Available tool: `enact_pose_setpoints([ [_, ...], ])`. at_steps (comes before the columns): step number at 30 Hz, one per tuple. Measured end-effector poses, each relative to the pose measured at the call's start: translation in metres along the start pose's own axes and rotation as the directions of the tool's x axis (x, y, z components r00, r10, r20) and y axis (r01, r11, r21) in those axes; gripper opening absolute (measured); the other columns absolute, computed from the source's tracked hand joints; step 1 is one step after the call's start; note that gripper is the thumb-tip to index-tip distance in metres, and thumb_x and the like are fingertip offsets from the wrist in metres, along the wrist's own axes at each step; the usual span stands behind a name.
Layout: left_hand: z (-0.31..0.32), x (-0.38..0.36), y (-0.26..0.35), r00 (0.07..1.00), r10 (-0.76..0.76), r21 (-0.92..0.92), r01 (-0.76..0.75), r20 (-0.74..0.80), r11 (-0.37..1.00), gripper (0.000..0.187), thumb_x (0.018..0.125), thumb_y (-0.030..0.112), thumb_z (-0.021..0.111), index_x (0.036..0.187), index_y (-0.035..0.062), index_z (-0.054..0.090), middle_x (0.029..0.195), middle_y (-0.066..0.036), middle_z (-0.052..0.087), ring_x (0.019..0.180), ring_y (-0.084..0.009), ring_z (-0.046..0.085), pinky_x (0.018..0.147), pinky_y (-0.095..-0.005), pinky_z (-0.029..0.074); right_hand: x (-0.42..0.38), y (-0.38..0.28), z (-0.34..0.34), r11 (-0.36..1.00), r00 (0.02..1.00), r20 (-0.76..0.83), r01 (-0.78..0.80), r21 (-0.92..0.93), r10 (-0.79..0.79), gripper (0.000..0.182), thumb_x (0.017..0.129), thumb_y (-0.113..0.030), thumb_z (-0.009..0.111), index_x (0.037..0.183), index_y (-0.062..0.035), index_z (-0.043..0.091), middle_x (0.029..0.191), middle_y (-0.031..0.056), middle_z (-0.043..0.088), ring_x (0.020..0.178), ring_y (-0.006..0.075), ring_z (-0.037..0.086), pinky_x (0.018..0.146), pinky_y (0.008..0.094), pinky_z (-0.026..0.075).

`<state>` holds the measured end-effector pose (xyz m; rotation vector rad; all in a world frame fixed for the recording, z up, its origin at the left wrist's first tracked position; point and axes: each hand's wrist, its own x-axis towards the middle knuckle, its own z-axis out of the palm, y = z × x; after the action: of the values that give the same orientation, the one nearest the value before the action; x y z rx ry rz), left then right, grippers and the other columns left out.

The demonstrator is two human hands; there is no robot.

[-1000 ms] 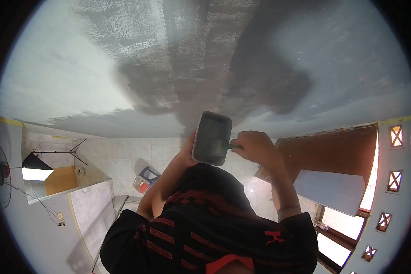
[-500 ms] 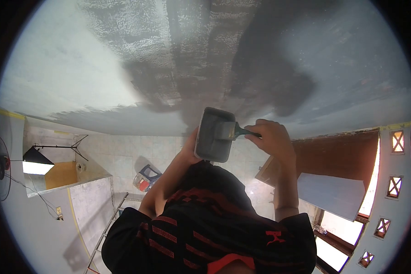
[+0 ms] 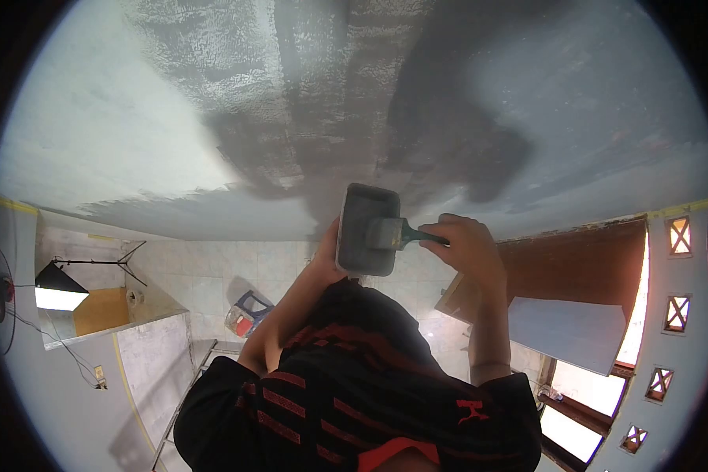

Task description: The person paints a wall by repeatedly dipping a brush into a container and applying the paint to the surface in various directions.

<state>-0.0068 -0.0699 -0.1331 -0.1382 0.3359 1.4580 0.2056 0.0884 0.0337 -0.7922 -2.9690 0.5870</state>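
Note:
My left hand is wrapped around the side and underside of a rectangular paint tray, its fingers mostly hidden behind it. Grey paint coats the inside of the tray. In my right hand is a flat paintbrush, pinched by its dark green handle. Its broad paint-covered head lies over the right rim, the tip reaching into the tray. Just beyond the tray rises a wall with glossy, textured grey streaks and my dark shadow on it.
A ladder stands at lower left, near a small blue-framed stool with something red on it. A lit softbox lamp on a stand is farther left. To the right are a brown panel, a pale sheet and bright windows.
The view has shifted slightly. Tray and brush stay together in my hands, with the brush head still over the tray.

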Motion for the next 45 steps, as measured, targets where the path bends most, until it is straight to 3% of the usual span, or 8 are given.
enact_pose_setpoints([
  [15, -0.006, -0.003, -0.001, 0.985, 0.175, 0.015, -0.175, -0.002, 0.984, 0.052, 0.114, 0.041, 0.041, 0.149, 0.0057, 0.055, 0.139, -0.013, 0.067, 0.122, -0.0284, 0.070, 0.103, -0.0492, 0.059, 0.009, -0.004, -0.052, 0.973, 0.993, 0.120, 0.017, -0.231, 0.012, 0.026, 0.095, -0.035, 0.074, 0.115, -0.0215, 0.082, 0.092, 0.0044, 0.070, 0.090, 0.0278, 0.072, 0.077, 0.0442, 0.057],
  [21, -0.009, -0.008, 0.002, 0.979, 0.189, -0.072, -0.184, 0.075, 0.980, 0.047, 0.114, 0.035, 0.041, 0.147, 0.0048, 0.057, 0.136, -0.013, 0.068, 0.121, -0.0287, 0.070, 0.103, -0.0496, 0.059, 0.011, 0.000, -0.055, 0.990, 0.994, 0.101, 0.045, -0.134, -0.032, 0.025, 0.095, -0.036, 0.075, 0.115, -0.0219, 0.082, 0.090, 0.0037, 0.069, 0.084, 0.0262, 0.069, 0.073, 0.0427, 0.054],
  [23, -0.013, -0.009, 0.003, 0.975, 0.212, -0.074, -0.206, 0.073, 0.976, 0.045, 0.113, 0.032, 0.042, 0.146, 0.0048, 0.057, 0.135, -0.013, 0.068, 0.122, -0.0291, 0.069, 0.104, -0.0502, 0.059, 0.011, 0.000, -0.054, 0.998, 0.998, 0.046, 0.043, -0.052, -0.040, 0.028, 0.089, -0.028, 0.081, 0.115, -0.0162, 0.083, 0.085, 0.0075, 0.067, 0.078, 0.0286, 0.065, 0.070, 0.0414, 0.050],
  [26, -0.034, -0.005, 0.002, 0.970, 0.216, -0.089, -0.207, 0.114, 0.974, 0.050, 0.113, 0.038, 0.041, 0.147, 0.0070, 0.058, 0.139, -0.013, 0.069, 0.123, -0.0303, 0.070, 0.107, -0.0509, 0.057, 0.009, 0.003, -0.053, 0.998, 0.998, 0.012, 0.064, -0.015, -0.064, 0.030, 0.088, -0.029, 0.082, 0.116, -0.0154, 0.083, 0.084, 0.0079, 0.066, 0.076, 0.0287, 0.064, 0.070, 0.0409, 0.049],
  [36, -0.039, -0.003, 0.001, 0.972, 0.193, -0.142, -0.175, 0.131, 0.974, 0.048, 0.111, 0.036, 0.043, 0.144, 0.0058, 0.061, 0.137, -0.012, 0.070, 0.122, -0.0303, 0.070, 0.106, -0.0508, 0.057, 0.004, 0.014, -0.059, 0.995, 0.996, -0.033, 0.087, 0.051, -0.085, 0.033, 0.086, -0.024, 0.086, 0.117, -0.0137, 0.082, 0.080, 0.0085, 0.063, 0.069, 0.0255, 0.058, 0.066, 0.0390, 0.045],
  [38, -0.041, -0.003, 0.002, 0.982, 0.168, -0.149, -0.154, 0.086, 0.977, 0.051, 0.111, 0.037, 0.042, 0.145, 0.0048, 0.060, 0.138, -0.015, 0.069, 0.124, -0.0334, 0.069, 0.107, -0.0512, 0.057, 0.001, 0.013, -0.064, 0.998, 0.999, -0.025, 0.032, 0.048, -0.031, 0.030, 0.088, -0.028, 0.085, 0.116, -0.0164, 0.083, 0.082, 0.0069, 0.066, 0.073, 0.0277, 0.063, 0.068, 0.0394, 0.050],
  [42, -0.046, 0.001, 0.004, 0.983, 0.170, -0.110, -0.161, 0.074, 0.981, 0.053, 0.111, 0.039, 0.041, 0.147, 0.0034, 0.059, 0.139, -0.018, 0.068, 0.126, -0.0368, 0.068, 0.108, -0.0517, 0.056, -0.002, 0.020, -0.068, 0.998, 0.998, -0.049, 0.037, 0.059, -0.035, 0.029, 0.089, -0.026, 0.085, 0.115, -0.0134, 0.083, 0.083, 0.0072, 0.069, 0.070, 0.0268, 0.062, 0.065, 0.0391, 0.049],
  [45, -0.048, 0.004, 0.004, 0.981, 0.185, -0.048, -0.182, 0.065, 0.982, 0.055, 0.111, 0.039, 0.040, 0.148, 0.0023, 0.057, 0.140, -0.021, 0.067, 0.127, -0.0393, 0.067, 0.108, -0.0518, 0.056, -0.001, 0.024, -0.062, 0.967, 0.988, -0.130, 0.107, 0.229, -0.079, 0.026, 0.092, -0.025, 0.083, 0.112, -0.0085, 0.082, 0.083, 0.0082, 0.072, 0.065, 0.0234, 0.059, 0.062, 0.0378, 0.046],
])
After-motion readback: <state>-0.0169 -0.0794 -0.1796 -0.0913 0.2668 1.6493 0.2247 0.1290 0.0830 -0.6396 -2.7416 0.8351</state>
